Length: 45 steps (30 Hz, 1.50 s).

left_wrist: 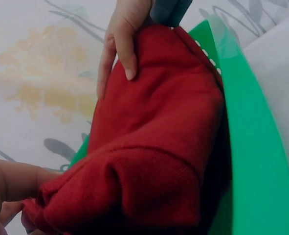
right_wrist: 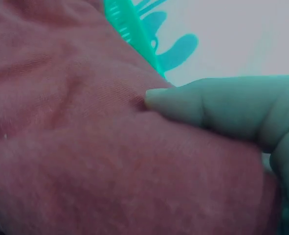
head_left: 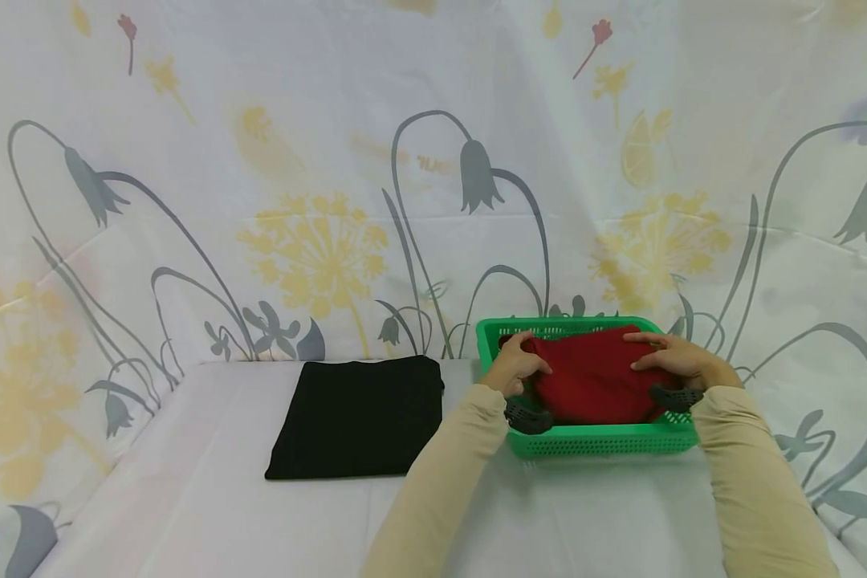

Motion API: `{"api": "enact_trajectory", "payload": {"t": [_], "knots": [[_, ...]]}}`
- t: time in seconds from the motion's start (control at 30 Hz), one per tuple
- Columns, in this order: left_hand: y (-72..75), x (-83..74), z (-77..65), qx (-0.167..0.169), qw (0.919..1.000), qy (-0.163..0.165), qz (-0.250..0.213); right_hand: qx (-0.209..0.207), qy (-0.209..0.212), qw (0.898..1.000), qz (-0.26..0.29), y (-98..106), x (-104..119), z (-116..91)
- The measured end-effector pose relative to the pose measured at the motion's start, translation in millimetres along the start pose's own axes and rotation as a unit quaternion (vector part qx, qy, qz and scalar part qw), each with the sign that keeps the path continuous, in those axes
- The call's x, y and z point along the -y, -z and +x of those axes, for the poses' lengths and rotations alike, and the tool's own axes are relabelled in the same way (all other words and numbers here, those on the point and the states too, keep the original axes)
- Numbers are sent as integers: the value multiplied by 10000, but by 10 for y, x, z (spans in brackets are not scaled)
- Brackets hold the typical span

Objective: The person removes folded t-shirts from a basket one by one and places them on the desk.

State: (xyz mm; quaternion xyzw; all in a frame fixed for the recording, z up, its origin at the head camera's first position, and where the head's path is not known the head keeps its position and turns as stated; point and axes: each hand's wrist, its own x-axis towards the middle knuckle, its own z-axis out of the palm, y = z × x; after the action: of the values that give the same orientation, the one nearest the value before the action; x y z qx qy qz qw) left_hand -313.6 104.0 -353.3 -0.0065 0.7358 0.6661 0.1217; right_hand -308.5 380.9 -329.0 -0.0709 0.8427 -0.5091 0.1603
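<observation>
A folded red cloth [head_left: 592, 377] lies in a green plastic basket [head_left: 600, 444], its upper part raised near the far rim. My left hand [head_left: 513, 368] pinches the cloth's left end; in the left wrist view the bunched fold sits between thumb and fingers. At the other end my right hand [head_left: 675, 359] grips the cloth, thumb on top, as the right wrist view shows. The right fingers under the cloth are partly hidden. A seam runs across the red fabric [left_wrist: 154, 107] in the left wrist view.
To the left of the basket, a folded black cloth [head_left: 361, 421] lies flat on the white table covering [head_left: 209, 514]. A flower-printed sheet [head_left: 318, 160] hangs behind the table. Dark bands [head_left: 529, 417] circle both wrists, close to the basket's rim.
</observation>
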Motion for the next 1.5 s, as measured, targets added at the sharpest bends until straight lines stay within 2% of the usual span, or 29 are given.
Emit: {"api": "enact_trajectory", "payload": {"t": [0.17, 0.37, 0.5, 0.67, 0.77, 1.17, 1.37, 1.5], "knots": [[85, -20, -22, 94, 9996, -182, -173, -122, 198, 9997, -16, 3, 76, -26], [149, -45, -30, 261, 9988, -335, -257, -300, 197, 9984, 429, -16, 124, -75], [209, -64, -47, 479, 9964, -405, -578, -401, 205, 9974, 558, -38, 142, -116], [280, -74, -73, 741, 9902, -291, -1147, -465, 193, 9964, 679, -92, 199, -181], [321, -78, -105, 864, 9872, -333, -1295, -524, 174, 9951, 824, -127, 237, -223], [487, -199, -248, 1251, 9777, -579, -1583, -699, 317, 9841, 1602, -244, 375, -435], [576, -221, -345, 1409, 9757, -666, -1539, -683, 642, 9710, 2201, -331, 331, -540], [661, -219, -421, 1519, 9738, -781, -1498, -616, 936, 9656, 2348, -401, 313, -569]]}}
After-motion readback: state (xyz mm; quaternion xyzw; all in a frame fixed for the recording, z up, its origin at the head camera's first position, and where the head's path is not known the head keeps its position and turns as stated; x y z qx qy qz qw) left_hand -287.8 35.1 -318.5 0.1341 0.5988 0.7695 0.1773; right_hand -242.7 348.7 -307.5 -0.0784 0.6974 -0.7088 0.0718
